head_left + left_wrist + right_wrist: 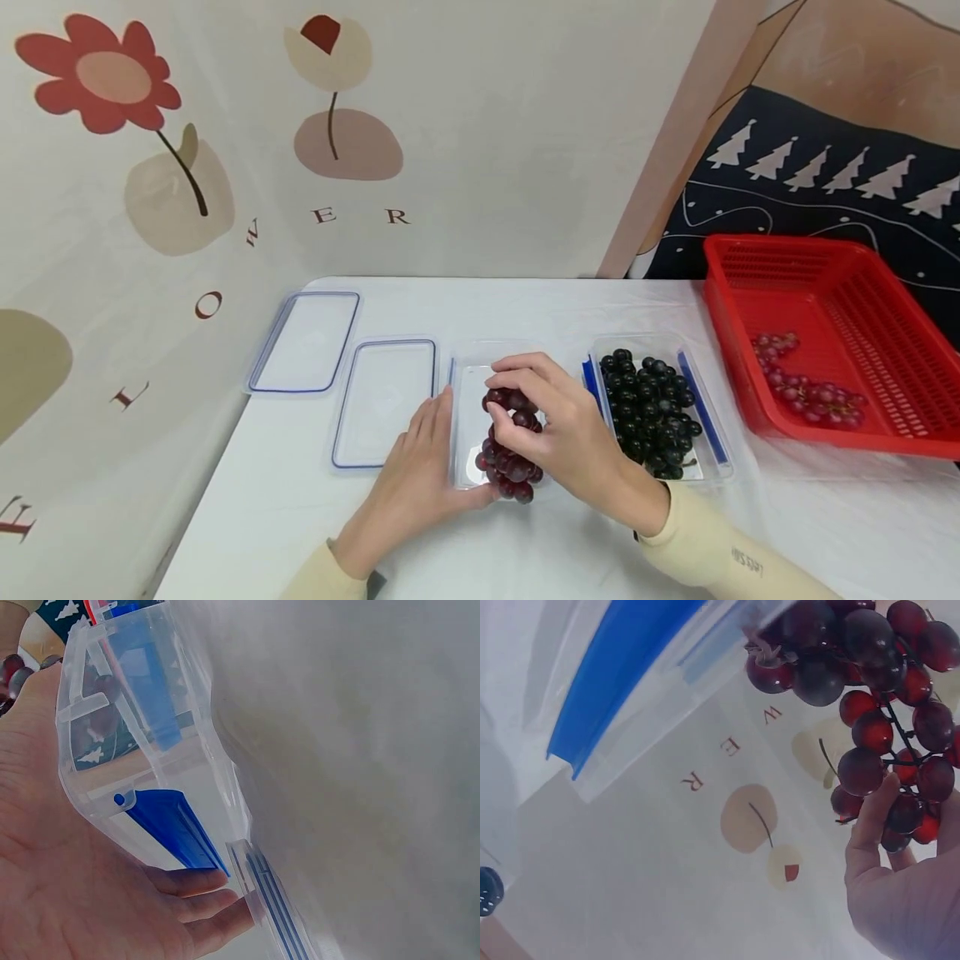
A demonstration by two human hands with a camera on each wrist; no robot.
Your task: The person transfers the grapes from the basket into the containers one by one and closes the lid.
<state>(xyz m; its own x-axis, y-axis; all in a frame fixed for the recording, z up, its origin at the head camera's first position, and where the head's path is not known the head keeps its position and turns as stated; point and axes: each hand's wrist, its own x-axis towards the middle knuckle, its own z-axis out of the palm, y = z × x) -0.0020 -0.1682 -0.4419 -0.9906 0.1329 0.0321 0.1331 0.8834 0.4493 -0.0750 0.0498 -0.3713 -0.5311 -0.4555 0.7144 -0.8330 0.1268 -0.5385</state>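
A bunch of dark red grapes (512,462) hangs over a clear plastic container (468,387). My right hand (566,421) pinches the upper end of the bunch between thumb and fingers; in the right wrist view its fingertips press in among the grapes (871,732) and dark stems. My left hand (416,467) rests against the container's left side with fingers nearly straight, its thumb along the front. The left wrist view shows those fingers by a blue latch flap (176,825) on the container. How much of the bunch touches the container's floor I cannot tell.
Right of it, a second clear container (708,467) holds black grapes (648,408). Two blue-edged clear lids (386,400) (307,342) lie on the left of the white table. A red basket (787,267) at the far right holds a smaller bunch of pinkish-red grapes (821,400).
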